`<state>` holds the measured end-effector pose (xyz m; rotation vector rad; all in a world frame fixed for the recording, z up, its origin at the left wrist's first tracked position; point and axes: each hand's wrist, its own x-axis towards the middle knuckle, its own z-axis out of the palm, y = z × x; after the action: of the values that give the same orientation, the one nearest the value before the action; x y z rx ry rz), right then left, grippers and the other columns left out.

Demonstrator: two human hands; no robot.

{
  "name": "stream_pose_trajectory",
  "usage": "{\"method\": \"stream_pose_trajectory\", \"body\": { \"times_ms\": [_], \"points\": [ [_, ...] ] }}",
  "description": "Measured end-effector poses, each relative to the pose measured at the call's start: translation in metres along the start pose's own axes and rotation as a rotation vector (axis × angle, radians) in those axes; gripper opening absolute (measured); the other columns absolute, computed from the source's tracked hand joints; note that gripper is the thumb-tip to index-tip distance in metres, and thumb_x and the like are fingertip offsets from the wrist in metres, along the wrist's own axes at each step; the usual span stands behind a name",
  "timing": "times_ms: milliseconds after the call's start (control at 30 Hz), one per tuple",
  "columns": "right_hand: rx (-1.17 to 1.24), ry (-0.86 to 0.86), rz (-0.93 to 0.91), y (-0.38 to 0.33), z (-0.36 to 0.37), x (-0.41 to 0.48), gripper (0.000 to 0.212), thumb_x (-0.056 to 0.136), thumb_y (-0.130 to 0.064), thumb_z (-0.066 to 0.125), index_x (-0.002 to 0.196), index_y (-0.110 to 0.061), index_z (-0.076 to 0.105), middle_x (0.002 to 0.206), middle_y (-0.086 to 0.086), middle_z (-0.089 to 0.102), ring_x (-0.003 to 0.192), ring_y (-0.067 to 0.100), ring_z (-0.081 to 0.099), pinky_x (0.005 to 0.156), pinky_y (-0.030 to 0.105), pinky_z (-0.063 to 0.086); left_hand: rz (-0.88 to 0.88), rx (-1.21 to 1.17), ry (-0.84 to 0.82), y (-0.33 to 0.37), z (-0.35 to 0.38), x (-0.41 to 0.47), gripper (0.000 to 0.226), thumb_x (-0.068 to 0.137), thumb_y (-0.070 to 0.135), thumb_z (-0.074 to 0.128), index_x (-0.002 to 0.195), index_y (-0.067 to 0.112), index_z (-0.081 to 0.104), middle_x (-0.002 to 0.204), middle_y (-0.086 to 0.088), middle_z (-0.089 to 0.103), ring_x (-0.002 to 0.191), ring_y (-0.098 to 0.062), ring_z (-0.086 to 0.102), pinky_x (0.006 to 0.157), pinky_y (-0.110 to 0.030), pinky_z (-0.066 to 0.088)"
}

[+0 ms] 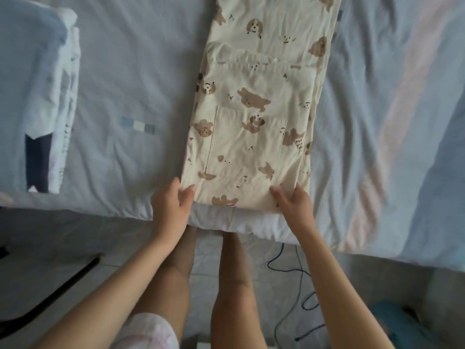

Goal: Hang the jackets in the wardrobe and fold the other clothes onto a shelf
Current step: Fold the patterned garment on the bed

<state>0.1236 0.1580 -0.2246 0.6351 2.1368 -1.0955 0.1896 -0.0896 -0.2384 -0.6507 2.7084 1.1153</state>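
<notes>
1. Gripping near-left corner of dog-print pyjamas (256,109) with left hand (172,205), thumb on top.
2. Gripping near-right corner with right hand (294,201), thumb likewise on top.
3. Lying folded lengthwise on the bed (130,71), stretching away from both hands.

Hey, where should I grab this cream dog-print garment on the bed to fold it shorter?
Take the cream garment by its two near corners at the bed edge, coming from your side, thumbs on top. It lies flat in a long narrow strip running away from you, so lifting that short end should carry it over evenly.
</notes>
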Motion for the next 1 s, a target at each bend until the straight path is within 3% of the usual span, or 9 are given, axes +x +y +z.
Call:
{"method": "stream_pose_trajectory", "body": {
  "times_ms": [167, 267, 367, 467, 567, 701, 834, 934, 1001],
  "points": [
    [-0.028, 0.161, -0.131, 0.021, 0.008, -0.016, 0.024, 0.089, -0.033, 0.063, 0.074, -0.017, 0.055, 0.069, -0.002, 0.058, 0.074, 0.024, 0.061, 0.069, 0.046, 0.051, 0.103, 0.047, 0.060, -0.010, -0.002, -0.016, 0.024, 0.086, 0.031, 0.046, 0.071, 0.020, 0.030, 0.063, 0.015, 0.030, 0.068, -0.019, 0.037, 0.075, -0.031, 0.020],
    [-0.224, 0.322, -0.201, 0.031, 0.020, -0.028, 0.039, 0.087, -0.032, 0.064, 0.060, -0.022, 0.038, 0.062, -0.010, 0.043, 0.076, 0.025, 0.050, 0.073, 0.039, 0.040, 0.046, 0.258, -0.030, -0.024, -0.003, -0.028, 0.029, 0.081, 0.036, 0.043, 0.070, 0.010, 0.050, 0.072, -0.009, 0.053, 0.082, -0.031, 0.050, 0.076, -0.041, 0.029],
    [-0.357, 0.509, -0.235, 0.038, 0.033, -0.038, 0.020, 0.087, -0.031, 0.064, 0.095, -0.014, 0.057, 0.095, 0.005, 0.058, 0.103, 0.033, 0.052, 0.092, 0.044, 0.038, 0.022, 0.422, -0.090, -0.028, -0.008, -0.022, 0.046, 0.074, 0.043, 0.057, 0.098, 0.004, 0.057, 0.106, -0.018, 0.056, 0.098, -0.039, 0.050, 0.084, -0.051, 0.034],
    [-0.583, 0.476, -0.453, 0.040, 0.038, -0.039, 0.081, 0.078, -0.054, 0.060, 0.141, -0.010, 0.034, 0.142, 0.012, 0.034, 0.134, 0.029, 0.029, 0.116, 0.038, 0.010, 0.356, 0.517, -0.149, -0.023, -0.011, -0.011, 0.094, 0.055, 0.023, 0.083, 0.136, 0.007, 0.037, 0.141, -0.019, 0.029, 0.131, -0.035, 0.029, 0.103, -0.056, 0.024],
    [-0.883, 0.176, -0.672, 0.043, 0.039, -0.028, 0.108, 0.064, -0.056, 0.073, 0.151, -0.025, 0.016, 0.158, 0.009, 0.012, 0.144, 0.030, 0.012, 0.118, 0.040, 0.000, 0.646, 0.652, -0.323, -0.017, -0.007, 0.011, 0.100, 0.065, 0.001, 0.069, 0.150, 0.014, 0.017, 0.159, -0.006, 0.004, 0.147, -0.020, 0.002, 0.116, -0.050, -0.002],
    [-1.009, 0.226, -0.679, 0.039, 0.025, -0.021, 0.095, 0.073, -0.018, 0.076, 0.151, -0.027, 0.022, 0.158, 0.004, 0.020, 0.138, 0.031, 0.033, 0.104, 0.040, 0.037, 0.755, 0.849, -0.425, -0.014, -0.005, 0.034, 0.079, 0.081, -0.004, 0.035, 0.151, 0.013, 0.002, 0.158, -0.005, 0.000, 0.146, -0.017, -0.003, 0.116, -0.039, -0.014],
    [-0.935, 0.235, -0.775, 0.022, 0.001, -0.021, 0.076, 0.067, 0.007, 0.069, 0.136, -0.021, 0.053, 0.136, 0.001, 0.055, 0.105, 0.024, 0.066, 0.060, 0.032, 0.054, 0.834, 0.813, -0.524, 0.022, -0.022, 0.040, 0.061, 0.082, -0.007, 0.025, 0.142, 0.002, 0.035, 0.147, -0.017, 0.037, 0.134, -0.027, 0.042, 0.120, -0.035, 0.011],
    [-1.027, -0.061, -0.605, -0.033, -0.028, -0.029, 0.047, 0.085, -0.005, 0.055, 0.124, -0.030, 0.062, 0.098, 0.003, 0.072, 0.082, 0.025, 0.067, 0.057, 0.029, 0.048, 0.495, 0.820, -0.839, 0.062, -0.053, 0.058, 0.061, 0.084, -0.003, 0.038, 0.139, 0.023, 0.046, 0.137, -0.010, 0.052, 0.121, -0.027, 0.053, 0.099, -0.033, 0.045],
    [-1.029, -0.371, -0.382, -0.072, -0.053, -0.038, 0.031, 0.088, -0.013, 0.048, 0.102, -0.027, 0.072, 0.070, -0.003, 0.063, 0.074, 0.021, 0.058, 0.060, 0.027, 0.040, 0.355, 0.724, -1.075, 0.095, -0.074, 0.076, 0.032, 0.075, 0.002, 0.046, 0.094, 0.018, 0.067, 0.087, -0.010, 0.063, 0.081, -0.025, 0.059, 0.069, -0.032, 0.048]
  ]
}}
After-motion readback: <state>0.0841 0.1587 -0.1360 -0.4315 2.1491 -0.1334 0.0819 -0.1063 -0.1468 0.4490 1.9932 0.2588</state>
